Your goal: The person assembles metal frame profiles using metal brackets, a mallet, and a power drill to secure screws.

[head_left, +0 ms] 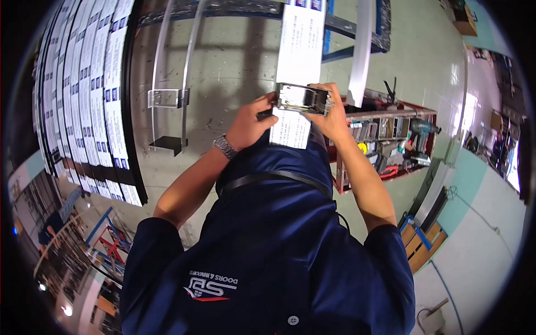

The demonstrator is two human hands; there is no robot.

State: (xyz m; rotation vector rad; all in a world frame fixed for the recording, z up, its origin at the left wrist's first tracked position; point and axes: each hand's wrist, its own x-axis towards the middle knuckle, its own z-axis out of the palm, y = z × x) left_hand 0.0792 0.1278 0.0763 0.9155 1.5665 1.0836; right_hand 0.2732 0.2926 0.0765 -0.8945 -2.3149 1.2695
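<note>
Both hands are in front of my waist, closed on a rectangular metal piece with a hollow, box-like opening (303, 99). My left hand (252, 124) grips its left end, thumb toward me, with a dark part showing between the fingers. My right hand (333, 114) wraps round its right end, near a small metal fitting. Under the piece runs a long profile covered in white printed film (300, 47); its near end (290, 129) reaches my belt. What lies inside the opening is too small to make out.
On the left lies a stack of white-filmed profiles (95, 95). Beside it is a thin metal frame (185, 114). A blue-and-black work stand (340, 25) supports a bare metal bar (362, 53). To the right is a red tool rack (432, 139) with a drill (424, 127).
</note>
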